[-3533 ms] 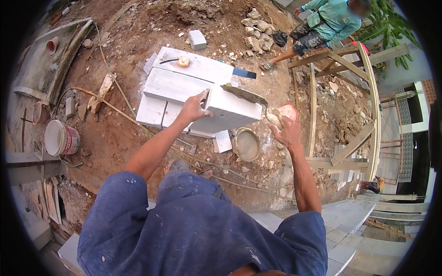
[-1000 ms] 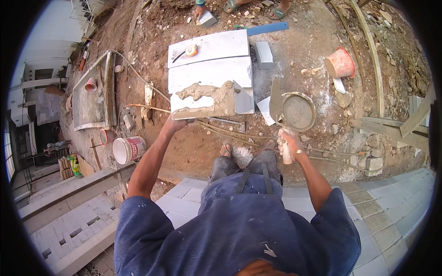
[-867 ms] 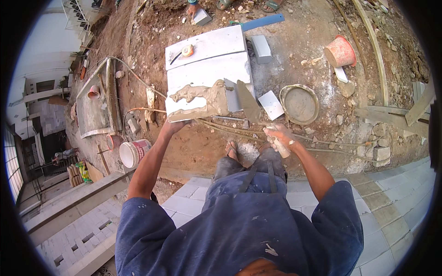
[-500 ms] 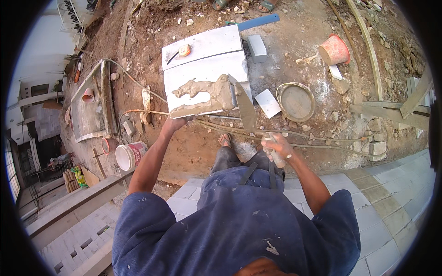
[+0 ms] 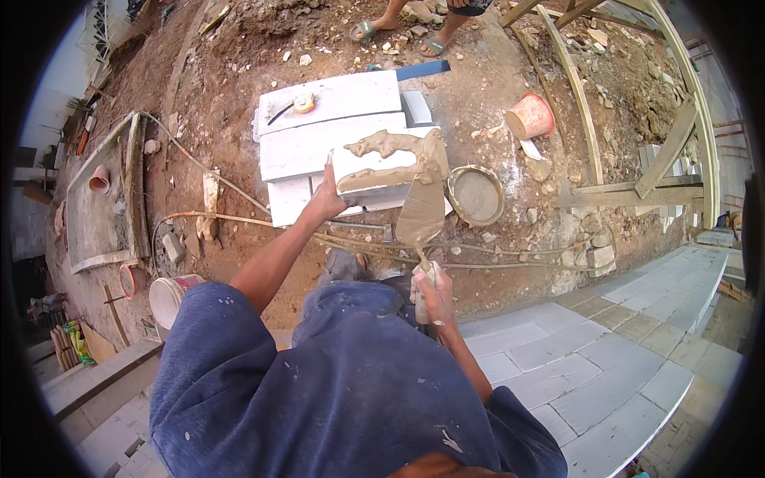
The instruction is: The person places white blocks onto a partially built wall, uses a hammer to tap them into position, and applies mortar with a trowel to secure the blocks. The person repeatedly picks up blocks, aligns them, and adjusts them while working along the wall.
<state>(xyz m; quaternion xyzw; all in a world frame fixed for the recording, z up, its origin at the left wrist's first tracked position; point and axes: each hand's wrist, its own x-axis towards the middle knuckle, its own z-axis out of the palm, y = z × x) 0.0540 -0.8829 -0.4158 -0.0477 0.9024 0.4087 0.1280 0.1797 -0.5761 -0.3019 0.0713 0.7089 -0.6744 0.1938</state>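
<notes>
My left hand [image 5: 325, 197] grips the left end of a white block [image 5: 381, 162], its thumb side up along the edge. Uneven grey mortar [image 5: 379, 144] lies along the block's top, thickest toward the right end. My right hand [image 5: 434, 291] is closed round the handle of a trowel [image 5: 421, 210]. The trowel's blade is coated with mortar, and its far part meets the mortar at the block's right end. Behind and below this block are more white blocks [image 5: 299, 151]. A tape measure [image 5: 304, 103] rests on the farthest one.
A round pan of mortar [image 5: 476, 197] stands right of the blocks. Farther right lies a tipped red bucket [image 5: 531, 116] near timber framing [image 5: 669, 147]. Hoses [image 5: 510, 266] cross the dirt before me. A blue handsaw [image 5: 422, 70] and another person's sandalled feet [image 5: 434, 46] are beyond.
The mortared block has shifted right across the other blocks. My left hand now shows higher on its end. My right hand and the trowel are closer in, and my view has turned.
</notes>
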